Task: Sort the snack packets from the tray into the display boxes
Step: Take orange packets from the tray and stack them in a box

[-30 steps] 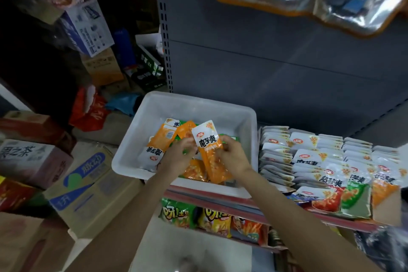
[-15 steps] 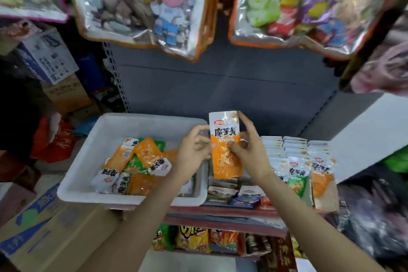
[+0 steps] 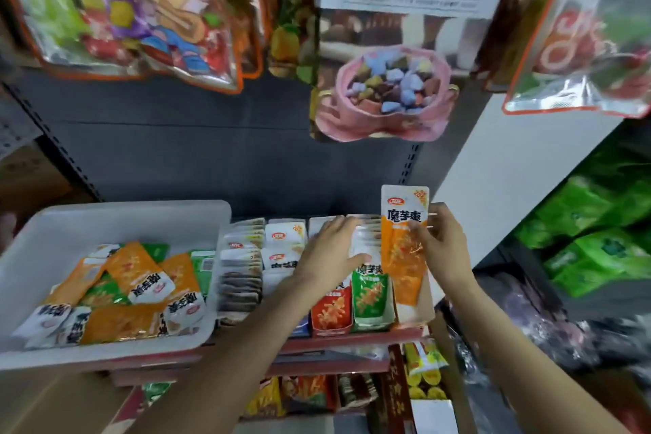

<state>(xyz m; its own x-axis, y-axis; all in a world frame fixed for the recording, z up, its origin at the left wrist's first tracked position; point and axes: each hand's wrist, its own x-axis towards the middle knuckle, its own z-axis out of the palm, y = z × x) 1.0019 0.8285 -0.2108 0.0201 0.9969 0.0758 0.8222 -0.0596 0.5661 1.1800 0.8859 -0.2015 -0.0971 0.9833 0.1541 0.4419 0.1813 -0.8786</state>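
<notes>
White plastic, the tray [image 3: 42,232] sits at the left end of the shelf [image 3: 352,338], a loose heap of orange and green snack packets [image 3: 137,278] not yet sorted in it. Just right of it stand the display boxes [image 3: 331,328], their packets filed upright in rows by colour — red, green, then orange at the far right. The left hand [image 3: 329,250] lies flat across the packet tops in the middle rows, fingers [image 3: 340,227] straight and spread, gripping nothing; it looks to be pressing the stacks back to make room. The right hand [image 3: 442,243] pinches one orange packet [image 3: 405,243] upright by its edge, thumb and fingers closed on it, above the rightmost box.

The step in hand seems to be filing this packet with its matching orange ones. The next move likely calls for lowering it straight into that row's gap — kept upright so it does not snag its neighbours.
</notes>
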